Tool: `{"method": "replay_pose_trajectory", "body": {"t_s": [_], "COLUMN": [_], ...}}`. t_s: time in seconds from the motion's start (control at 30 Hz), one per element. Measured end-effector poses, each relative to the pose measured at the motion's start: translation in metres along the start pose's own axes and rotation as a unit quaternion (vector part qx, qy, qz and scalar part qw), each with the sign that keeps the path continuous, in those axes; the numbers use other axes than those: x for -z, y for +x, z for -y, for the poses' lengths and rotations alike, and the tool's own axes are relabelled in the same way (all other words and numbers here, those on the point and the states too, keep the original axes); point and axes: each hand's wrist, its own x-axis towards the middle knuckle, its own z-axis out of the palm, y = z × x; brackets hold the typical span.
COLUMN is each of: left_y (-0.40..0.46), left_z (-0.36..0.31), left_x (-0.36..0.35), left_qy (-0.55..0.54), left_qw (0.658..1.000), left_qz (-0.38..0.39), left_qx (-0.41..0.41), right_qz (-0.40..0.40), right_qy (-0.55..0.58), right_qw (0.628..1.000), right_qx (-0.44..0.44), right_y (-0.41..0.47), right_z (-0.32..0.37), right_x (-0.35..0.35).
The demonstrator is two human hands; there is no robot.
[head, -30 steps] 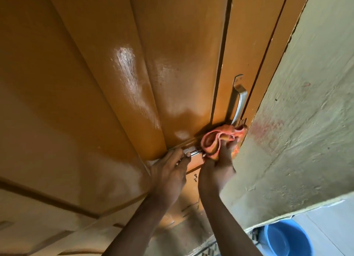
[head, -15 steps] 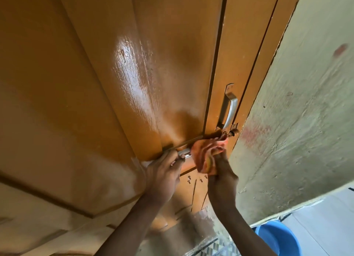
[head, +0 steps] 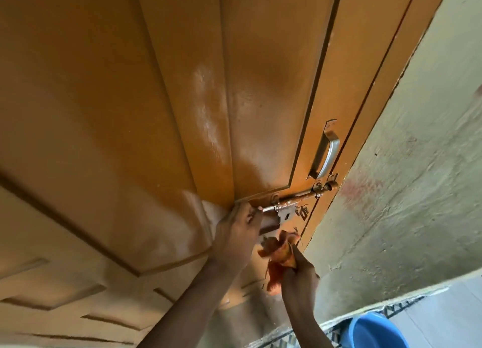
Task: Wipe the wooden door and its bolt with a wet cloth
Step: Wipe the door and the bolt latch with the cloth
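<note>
Near the door's point(head: 182, 113) latch edge, left hand point(head: 238, 239) pinches the stiff, rusty bolt's point(head: 292, 200) inner end; right hand point(head: 300, 277) clenches the soft, limp cloth point(head: 280, 248) just below, best held bunched.

1. A home doorway: a panelled wooden door point(head: 161, 107) with handle point(head: 324, 152) and sliding bolt point(head: 294, 199).
2. Rough plastered wall point(head: 407, 180) (stained red), blue bucket point(head: 375, 330) on the floor.
</note>
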Motion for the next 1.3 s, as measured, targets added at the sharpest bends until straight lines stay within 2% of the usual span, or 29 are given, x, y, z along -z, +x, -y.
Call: {"method": "replay_pose_trajectory", "body": {"t_s": [0.13, 0.23, 0.3, 0.37, 0.43, 0.47, 0.53, 0.6, 0.67, 0.73, 0.87, 0.97, 1.0, 1.1, 1.17, 1.23, 1.3], "left_y": [-0.012, -0.015, -0.020, -0.034, -0.056, -0.067, -0.086, -0.098, -0.107, -0.114, -0.120, -0.115, -0.112, -0.103, -0.099, -0.096, -0.093], "left_z": [0.006, 0.003, -0.006, -0.017, -0.030, -0.037, -0.049, -0.060, -0.073, -0.085, -0.107, -0.130, -0.137, -0.155, -0.169, -0.184, -0.202], "left_x": [-0.009, 0.000, 0.011, 0.020, 0.018, 0.012, 0.004, 0.006, 0.013, 0.018, 0.025, 0.032, 0.033, 0.027, 0.024, 0.027, 0.030], "left_qy": [-0.024, 0.007, -0.048, -0.131, -0.232, -0.290, -0.459, -0.580, -0.644, -0.675, -0.680, -0.708, -0.716, -0.754, -0.760, -0.749, -0.754], "left_qw": [0.998, 0.996, 0.992, 0.966, 0.910, 0.865, 0.731, 0.598, 0.526, 0.491, 0.510, 0.483, 0.463, 0.339, 0.279, 0.253, 0.232], "left_qz": [0.047, 0.076, 0.009, -0.063, -0.015, 0.032, 0.088, 0.111, 0.131, 0.128, 0.099, 0.076, 0.066, 0.009, -0.027, -0.055, -0.080], "left_qx": [0.028, 0.055, 0.119, 0.214, 0.344, 0.407, 0.497, 0.542, 0.540, 0.535, 0.518, 0.510, 0.519, 0.563, 0.586, 0.609, 0.609], "right_qz": [0.007, 0.018, 0.028, 0.038, 0.044, 0.048, 0.057, 0.068, 0.072, 0.080, 0.122, 0.159, 0.171, 0.215, 0.261, 0.291, 0.258], "right_qy": [0.055, 0.049, 0.048, 0.050, 0.047, 0.038, 0.004, -0.033, -0.059, -0.073, -0.114, -0.183, -0.208, -0.265, -0.267, -0.205, -0.113], "right_qw": [0.997, 0.998, 0.998, 0.998, 0.998, 0.998, 0.997, 0.993, 0.989, 0.987, 0.974, 0.943, 0.928, 0.881, 0.858, 0.861, 0.897], "right_qx": [-0.045, -0.045, -0.043, -0.026, 0.006, 0.023, 0.059, 0.093, 0.116, 0.121, 0.151, 0.228, 0.259, 0.328, 0.353, 0.363, 0.340], "right_y": [-0.006, -0.007, -0.011, -0.014, -0.017, -0.018, -0.024, -0.030, -0.034, -0.036, -0.041, -0.048, -0.048, -0.047, -0.042, -0.034, -0.028], "right_z": [0.000, 0.002, 0.007, 0.015, 0.023, 0.027, 0.032, 0.034, 0.031, 0.027, 0.025, 0.025, 0.022, 0.015, 0.008, 0.000, -0.009], "right_x": [0.015, 0.022, 0.028, 0.035, 0.042, 0.046, 0.052, 0.056, 0.061, 0.068, 0.084, 0.097, 0.102, 0.115, 0.128, 0.146, 0.172]}}
